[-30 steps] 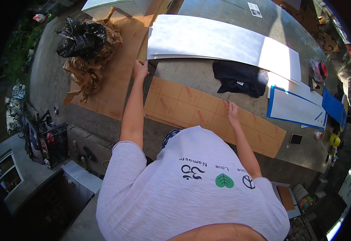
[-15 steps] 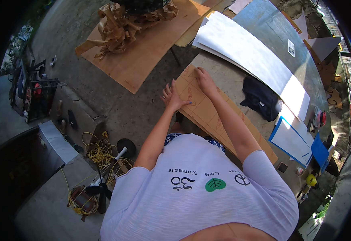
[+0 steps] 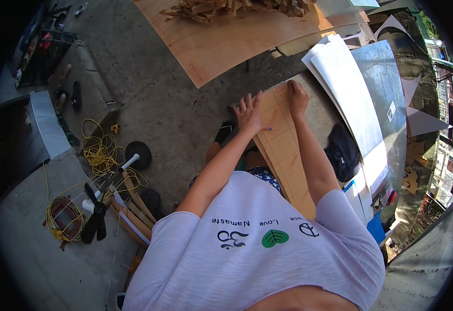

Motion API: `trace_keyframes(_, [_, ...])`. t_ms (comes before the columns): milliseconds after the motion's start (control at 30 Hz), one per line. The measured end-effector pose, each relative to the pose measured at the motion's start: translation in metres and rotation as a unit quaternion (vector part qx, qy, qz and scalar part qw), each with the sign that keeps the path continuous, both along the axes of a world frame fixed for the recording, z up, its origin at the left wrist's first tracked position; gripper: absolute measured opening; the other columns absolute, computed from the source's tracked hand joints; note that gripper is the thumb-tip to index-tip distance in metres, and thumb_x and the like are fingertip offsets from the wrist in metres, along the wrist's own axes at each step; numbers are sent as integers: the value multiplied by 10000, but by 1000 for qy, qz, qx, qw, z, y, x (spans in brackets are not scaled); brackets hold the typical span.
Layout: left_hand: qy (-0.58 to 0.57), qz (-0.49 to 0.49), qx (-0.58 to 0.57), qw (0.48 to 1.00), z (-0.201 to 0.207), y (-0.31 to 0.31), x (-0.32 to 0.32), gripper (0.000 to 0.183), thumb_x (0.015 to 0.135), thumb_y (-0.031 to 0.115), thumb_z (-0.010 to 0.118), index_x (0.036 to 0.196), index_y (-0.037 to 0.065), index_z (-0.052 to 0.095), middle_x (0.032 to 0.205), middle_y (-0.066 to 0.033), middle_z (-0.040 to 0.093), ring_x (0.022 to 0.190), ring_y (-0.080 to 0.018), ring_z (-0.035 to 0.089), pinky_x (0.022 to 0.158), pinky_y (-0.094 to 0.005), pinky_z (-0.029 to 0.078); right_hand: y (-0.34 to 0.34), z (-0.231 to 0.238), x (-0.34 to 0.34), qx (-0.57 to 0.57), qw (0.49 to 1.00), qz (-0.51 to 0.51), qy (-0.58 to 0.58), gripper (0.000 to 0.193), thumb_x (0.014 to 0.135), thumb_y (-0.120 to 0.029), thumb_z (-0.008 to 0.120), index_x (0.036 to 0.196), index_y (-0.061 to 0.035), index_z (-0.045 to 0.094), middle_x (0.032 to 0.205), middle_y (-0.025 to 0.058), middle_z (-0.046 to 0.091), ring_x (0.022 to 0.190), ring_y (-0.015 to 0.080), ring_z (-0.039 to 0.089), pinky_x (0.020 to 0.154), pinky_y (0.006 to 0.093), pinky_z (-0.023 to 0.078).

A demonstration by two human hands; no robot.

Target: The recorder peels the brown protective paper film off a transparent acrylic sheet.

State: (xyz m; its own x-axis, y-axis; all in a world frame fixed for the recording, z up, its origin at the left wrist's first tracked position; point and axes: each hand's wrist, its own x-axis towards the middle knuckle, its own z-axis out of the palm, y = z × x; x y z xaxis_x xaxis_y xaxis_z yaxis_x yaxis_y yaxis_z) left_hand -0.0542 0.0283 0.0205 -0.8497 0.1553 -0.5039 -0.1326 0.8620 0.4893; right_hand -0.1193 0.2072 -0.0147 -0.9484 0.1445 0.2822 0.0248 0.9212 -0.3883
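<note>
A long, narrow strip of board point(image 3: 292, 155) faced in brown paper, with red print and drawn lines, lies in front of me on the worktable. My left hand point(image 3: 251, 115) rests at the far end of its left edge, fingers spread and thumb on the brown face. By the far right corner of the strip is my right hand point(image 3: 298, 98). Its fingers are curled in and pressed together at the board, and whatever they hold is hidden. A dark cloth point(image 3: 341, 153) lies on the table to the right of my right forearm.
Large white sheets point(image 3: 348, 98) are stacked on the table at the right. Ahead stands another table with a thin brown sheet point(image 3: 206, 57) and crumpled paper point(image 3: 221, 8). On the ground at left are a yellow cord point(image 3: 102, 150) and a black-bladed fan point(image 3: 95, 220).
My view has turned, so the tables and the strip sit differently in the picture. Both hands stay at the strip's far end, the left with fingers spread, the right with fingers curled.
</note>
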Motion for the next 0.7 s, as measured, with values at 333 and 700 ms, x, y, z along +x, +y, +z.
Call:
trace_keyframes(333, [11,8,2,1000,1,-1,2,1315,450,451,876,1460,274,54,1481,-123,207,1370,-343,180,1072,-611,121,11,17,-16,-8,996,68,-51,149,804,-159,625,927,-89,671,858,122,655,753,306,640,680,376,501])
trace_keyframes(700, [25,22,16,999,-4,-2,4,1293,451,446,877,1450,280,73,1443,-123,232,1349,-350,191,1059,-632,133,3,20,-3,-21,995,50,-83,155,790,-121,629,934,-83,673,842,129,654,743,290,644,699,366,488])
